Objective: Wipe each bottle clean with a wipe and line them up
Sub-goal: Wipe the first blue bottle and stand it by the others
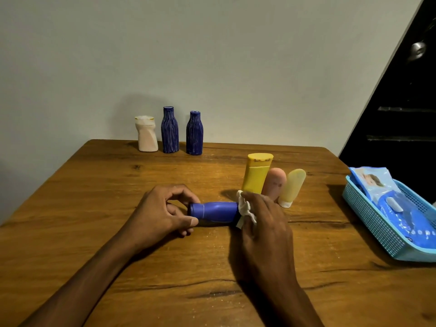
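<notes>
A wooden table (pixel 94 208) fills the lower two thirds of the frame, set against a pale wall. At the right edge sits a light blue basket (pixel 377 230) holding a blue pack of wipes (pixel 387 201). Both forearms reach in from the bottom. The left hand (pixel 158 213), at centre, pinches the cap end of a blue bottle (pixel 214 211) that lies sideways just above the table; this grip is closed on the bottle with thumb and curled fingers. The right hand (pixel 264 223) has its grip closed round a crumpled white wipe (pixel 245 208), pressed against the bottle's base end. Just behind the right hand stand a yellow tube (pixel 256 175), a pinkish tube (pixel 274 182) and a pale yellow tube (pixel 291 187), close together. At the far table edge, left of centre, a row stands upright: a white bottle (pixel 146 135) and two dark blue ribbed bottles (pixel 169 131) (pixel 194 134).
</notes>
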